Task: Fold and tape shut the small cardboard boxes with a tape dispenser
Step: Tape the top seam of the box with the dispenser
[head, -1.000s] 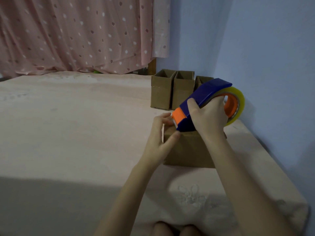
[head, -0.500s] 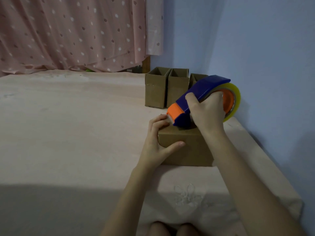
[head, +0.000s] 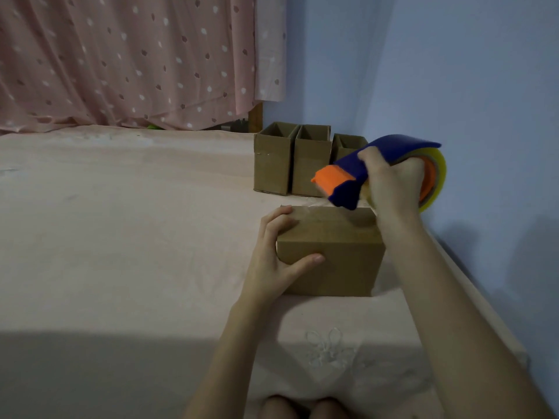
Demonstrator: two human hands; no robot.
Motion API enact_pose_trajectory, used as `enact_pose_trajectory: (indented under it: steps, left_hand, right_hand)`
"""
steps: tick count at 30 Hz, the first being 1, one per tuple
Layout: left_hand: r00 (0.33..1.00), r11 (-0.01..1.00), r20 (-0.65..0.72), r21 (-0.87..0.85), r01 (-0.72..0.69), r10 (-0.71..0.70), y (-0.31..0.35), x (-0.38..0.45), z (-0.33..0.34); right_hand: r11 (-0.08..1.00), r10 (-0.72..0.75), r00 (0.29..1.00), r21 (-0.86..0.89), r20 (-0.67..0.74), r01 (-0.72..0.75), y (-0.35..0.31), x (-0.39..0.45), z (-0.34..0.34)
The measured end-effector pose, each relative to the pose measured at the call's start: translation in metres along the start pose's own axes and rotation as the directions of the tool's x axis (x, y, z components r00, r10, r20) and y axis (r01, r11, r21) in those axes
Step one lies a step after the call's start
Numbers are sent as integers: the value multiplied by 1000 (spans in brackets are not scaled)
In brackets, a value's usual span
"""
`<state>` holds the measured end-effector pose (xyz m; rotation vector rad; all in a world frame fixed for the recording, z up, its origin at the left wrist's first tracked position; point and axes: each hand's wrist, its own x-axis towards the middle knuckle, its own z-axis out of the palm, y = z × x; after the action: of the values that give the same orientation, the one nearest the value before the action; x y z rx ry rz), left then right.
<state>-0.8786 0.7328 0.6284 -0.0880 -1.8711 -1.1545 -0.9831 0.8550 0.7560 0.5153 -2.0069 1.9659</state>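
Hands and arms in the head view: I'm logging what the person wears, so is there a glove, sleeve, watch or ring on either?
Nothing worn shows. The left hand and right hand are bare, with no gloves and no ring visible. Both forearms are bare from wrist to the bottom edge of the picture, without sleeves, watch or bracelet. The left thumbnail looks short and unpainted.

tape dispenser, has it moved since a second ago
Yes. The tape dispenser has lifted off the closed box and swung right, toward the blue wall; its orange nose earlier sat at the box's left top edge by the left hand.
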Motion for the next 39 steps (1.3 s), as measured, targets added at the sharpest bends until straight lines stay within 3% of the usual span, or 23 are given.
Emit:
enact_pose_trajectory:
  steps: [6,17,25,27,30,32,34,39]
  left_hand:
    - [1000,999,-5,37,-9,9,-3,-2,1]
    - [1000,999,0,53,-4,4,-5,-3,1]
    - [998,995,3,77,56,-56,5,-4,-1]
    - [996,984,9,156,87,-89,17,-3,-5]
    - [995,824,61,557,-102,82,38,12,-8]
    - [977,685,209,706,-180,42,50,28,-2]
    - [950,627,311,745,-228,-24,51,34,6]
    - [936,512,339,789,-340,99,40,30,11]
  right_hand:
    - [977,-125,990,-165,62,134,8,10,-24]
    - [907,-185,974,-360,129,219,21,-3,-25]
    - [762,-323,925,-524,202,380,11,-9,-16]
    - [745,-318,924,-546,213,382,11,-7,-15]
    - [740,-307,928,-560,210,372,11,-6,-14]
    - [742,-315,926,-555,207,376,12,-6,-14]
    - [761,-309,931,-536,197,366,12,-7,-15]
    - [839,-267,947,-441,180,320,15,-7,-20]
